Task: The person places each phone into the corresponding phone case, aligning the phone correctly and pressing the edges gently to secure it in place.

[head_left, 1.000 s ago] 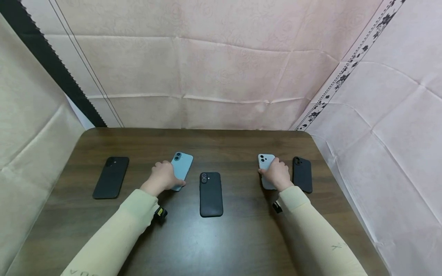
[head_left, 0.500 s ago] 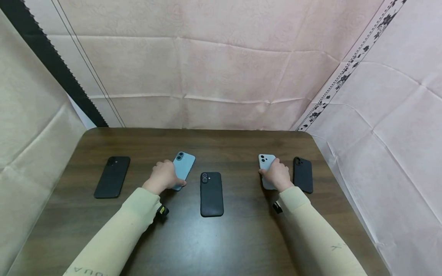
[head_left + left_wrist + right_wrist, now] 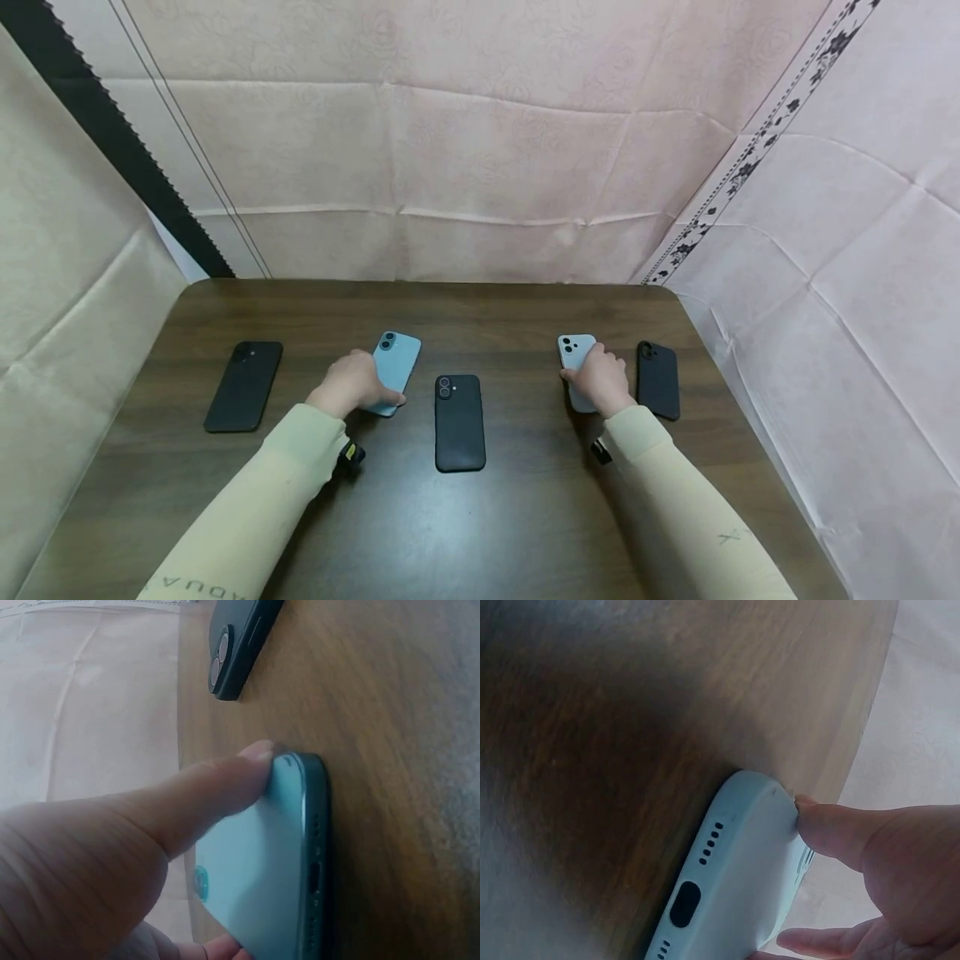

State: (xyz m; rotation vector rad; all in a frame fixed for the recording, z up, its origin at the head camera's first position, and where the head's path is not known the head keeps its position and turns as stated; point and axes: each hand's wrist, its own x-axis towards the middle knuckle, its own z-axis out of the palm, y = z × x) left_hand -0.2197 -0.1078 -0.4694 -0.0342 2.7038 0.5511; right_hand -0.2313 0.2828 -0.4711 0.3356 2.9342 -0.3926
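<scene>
My left hand [image 3: 348, 385] grips a light blue phone [image 3: 399, 358] across its width. In the left wrist view the thumb [image 3: 225, 784] presses one long edge, while fingertips [image 3: 225, 946] show at the opposite edge. The phone lies back up on the table, slightly tilted to the right. On the right side, my right hand [image 3: 603, 382] holds a pale blue phone [image 3: 573, 354] the same way. Its thumb [image 3: 829, 829] touches one edge and its fingers [image 3: 817, 941] the other. Both phones have their cameras at the far end; their charging ports show in the wrist views.
A black phone [image 3: 460, 425] lies between the two hands. Another dark phone [image 3: 657, 379] lies just right of my right hand, and a third [image 3: 243, 387] is at the left. Pale cloth [image 3: 487, 167] hangs behind the wooden table [image 3: 450, 542].
Both hands keep their grips. The light blue phone and the pale blue phone have each shifted very slightly left since half a second ago. The dark phones stay put.
</scene>
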